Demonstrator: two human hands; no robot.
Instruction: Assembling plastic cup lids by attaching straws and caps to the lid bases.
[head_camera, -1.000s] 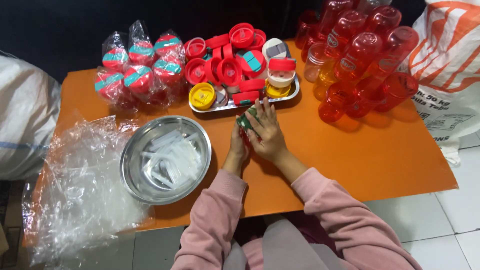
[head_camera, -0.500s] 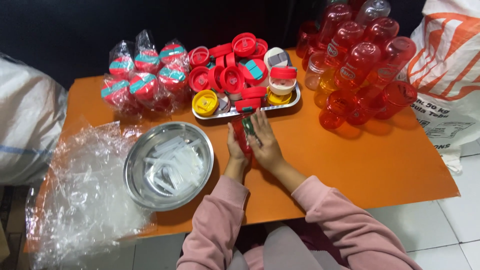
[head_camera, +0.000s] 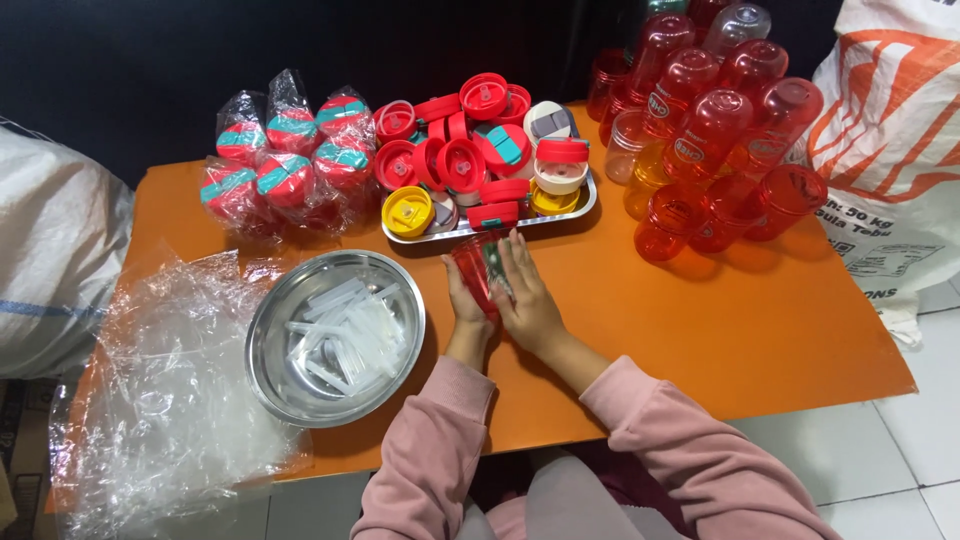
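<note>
Both hands meet at the middle of the orange table (head_camera: 740, 330), just in front of a metal tray. My left hand (head_camera: 463, 303) and my right hand (head_camera: 525, 296) together clasp a red lid with a teal flap (head_camera: 478, 267), partly hidden between the fingers and wrapped in thin clear plastic. The metal tray (head_camera: 585, 205) holds several red lids, a yellow one (head_camera: 408, 211) and a cream one (head_camera: 560, 176). Left of my hands stands a round steel bowl (head_camera: 335, 338) filled with clear plastic straws.
Several bagged red-and-teal lids (head_camera: 285, 170) lie at the back left. Red and orange transparent bottles (head_camera: 715, 140) are stacked at the back right. Crumpled clear plastic bags (head_camera: 160, 400) cover the left front. A white sack (head_camera: 55, 270) stands left, a printed sack (head_camera: 890, 150) right.
The view has shifted a little. My hands stay pressed around the lid and have slid slightly toward me from the tray's edge.
</note>
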